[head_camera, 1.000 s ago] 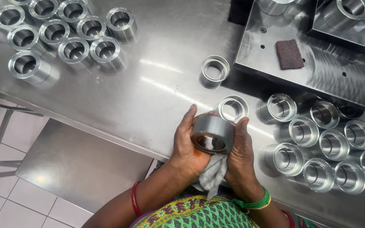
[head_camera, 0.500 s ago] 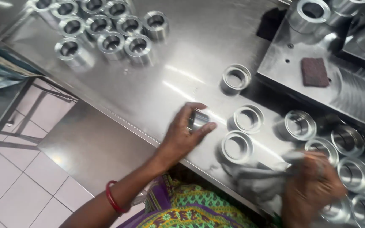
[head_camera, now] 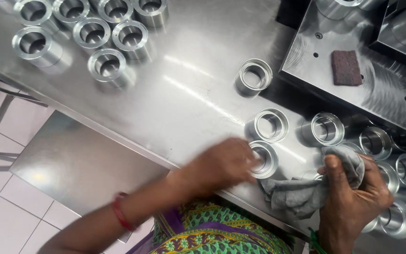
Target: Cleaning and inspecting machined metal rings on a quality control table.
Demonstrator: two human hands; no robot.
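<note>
Head view showed the right hand (head_camera: pixel 353 200) clenched around a crumpled grey cloth (head_camera: pixel 301 193), while the blurred left hand (head_camera: pixel 224 164) touched a short shiny steel ring (head_camera: pixel 264 159) at its three o'clock; whether those fingers closed on it, I cannot tell. Two similar rings stood at the ring's twelve o'clock. Wiping well, I judged, needed the ring steadied.
</note>
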